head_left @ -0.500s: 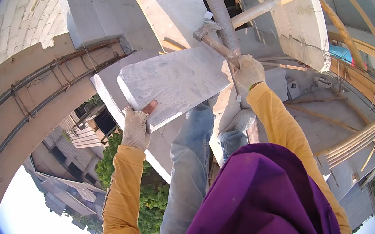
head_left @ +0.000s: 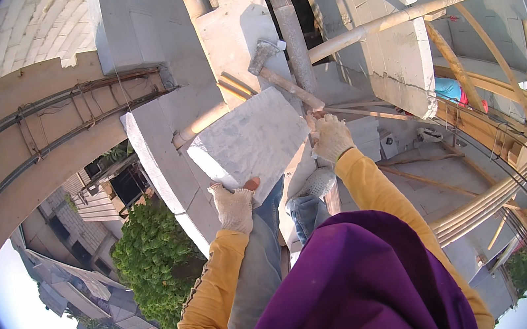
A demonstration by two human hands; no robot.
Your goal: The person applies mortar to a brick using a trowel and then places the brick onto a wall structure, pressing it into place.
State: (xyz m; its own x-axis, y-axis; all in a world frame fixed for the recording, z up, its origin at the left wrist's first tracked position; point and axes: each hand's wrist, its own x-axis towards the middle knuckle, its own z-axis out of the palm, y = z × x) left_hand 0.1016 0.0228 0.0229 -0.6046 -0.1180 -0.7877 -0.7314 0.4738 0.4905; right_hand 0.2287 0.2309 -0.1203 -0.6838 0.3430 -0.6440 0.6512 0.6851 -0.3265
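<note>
My left hand [head_left: 236, 206], in a whitish knit glove with a bare thumb, grips the near left edge of a pale grey building block [head_left: 250, 141]. The thumb lies on top of the block; the fingers under it are hidden. The block is tilted in front of my knees, above a wall of similar blocks. My gloved right hand [head_left: 332, 137] is closed round the end of the wooden handle of a hammer [head_left: 290, 86]. It is beside the block's right corner; I cannot tell whether it touches it. The hammer's grey head points away, over another pale block [head_left: 235, 28].
Thick bamboo poles [head_left: 391, 24] cross at the right of a pale block wall [head_left: 390, 68]. Bundled poles [head_left: 489, 208] and thin rods lie farther right. A concrete beam with steel bars [head_left: 28, 145] runs at left. A tree [head_left: 157, 265] and roofs show far below.
The block has turned and swung with my left hand to the right. The hammer has shifted left with my right hand, still in its grip. The whole view has moved somewhat.
</note>
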